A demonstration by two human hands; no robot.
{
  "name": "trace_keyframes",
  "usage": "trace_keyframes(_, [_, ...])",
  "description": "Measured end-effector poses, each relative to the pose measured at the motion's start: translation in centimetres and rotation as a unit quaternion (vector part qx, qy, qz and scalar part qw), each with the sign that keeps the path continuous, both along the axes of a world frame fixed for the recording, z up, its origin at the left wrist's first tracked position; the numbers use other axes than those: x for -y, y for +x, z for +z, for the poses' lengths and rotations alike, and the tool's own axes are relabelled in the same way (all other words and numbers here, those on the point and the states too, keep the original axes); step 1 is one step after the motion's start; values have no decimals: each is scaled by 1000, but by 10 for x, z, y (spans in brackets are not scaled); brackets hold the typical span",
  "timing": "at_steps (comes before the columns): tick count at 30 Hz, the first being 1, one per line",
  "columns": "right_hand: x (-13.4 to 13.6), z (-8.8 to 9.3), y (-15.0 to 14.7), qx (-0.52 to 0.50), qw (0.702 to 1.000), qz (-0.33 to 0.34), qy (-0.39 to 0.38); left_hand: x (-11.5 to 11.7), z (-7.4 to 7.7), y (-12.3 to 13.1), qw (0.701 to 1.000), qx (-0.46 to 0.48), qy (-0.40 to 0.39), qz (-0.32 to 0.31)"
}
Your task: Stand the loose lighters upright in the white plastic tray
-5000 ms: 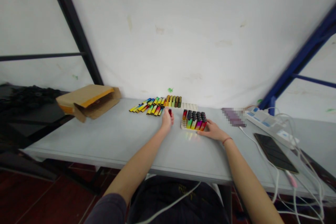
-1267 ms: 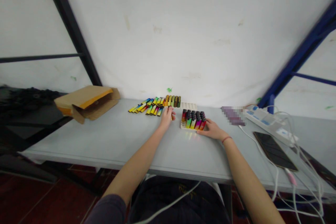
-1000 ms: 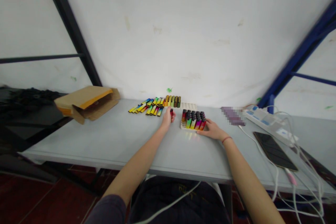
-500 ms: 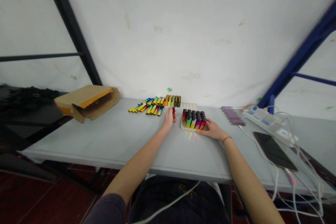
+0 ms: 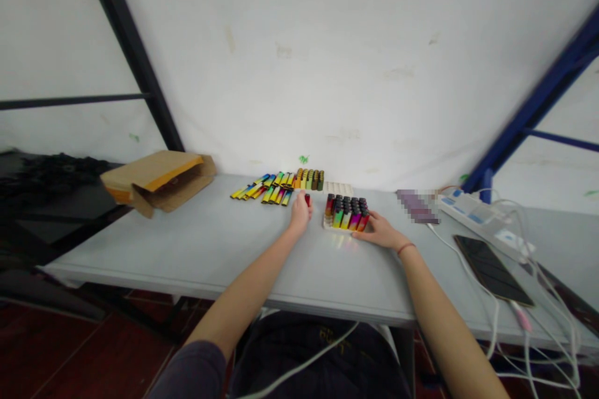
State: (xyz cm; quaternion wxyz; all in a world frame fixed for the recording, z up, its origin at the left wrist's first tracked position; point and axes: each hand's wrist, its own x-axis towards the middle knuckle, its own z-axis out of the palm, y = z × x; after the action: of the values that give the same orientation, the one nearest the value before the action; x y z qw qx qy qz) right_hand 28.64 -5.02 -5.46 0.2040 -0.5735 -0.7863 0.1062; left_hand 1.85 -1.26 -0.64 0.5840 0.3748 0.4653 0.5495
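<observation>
My left hand [image 5: 299, 215] is closed around a small red lighter [image 5: 307, 199], held upright just left of a white tray [image 5: 329, 225]. Several colourful lighters with black tops [image 5: 347, 213] stand upright in that tray. My right hand [image 5: 380, 232] rests against the tray's right front corner, fingers curled on its edge. Behind my left hand, a row of loose colourful lighters [image 5: 264, 188] lies flat on the grey table [image 5: 210, 249], and a second tray [image 5: 337, 188] with several yellow-brown lighters [image 5: 309, 180] sits by the wall.
An open cardboard box [image 5: 156, 181] lies at the table's back left. At the right are a blurred purple item [image 5: 417, 207], a white power strip [image 5: 482, 218] with cables, and a dark phone [image 5: 491, 270]. A white cable [image 5: 299, 368] hangs at the front edge.
My left hand has taken a red lighter from beside the loose row and turned it upright near the tray. My right hand has stayed on the tray.
</observation>
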Motion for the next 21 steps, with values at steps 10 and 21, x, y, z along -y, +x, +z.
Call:
trace_keyframes(10, [-2, -2, 1, 6, 1000, 3, -1, 0, -13, 4, 999, -18, 32, 31])
trace_keyframes(21, [-1, 1, 1, -2, 1000, 11, -1, -2, -6, 2, 999, 26, -20, 4])
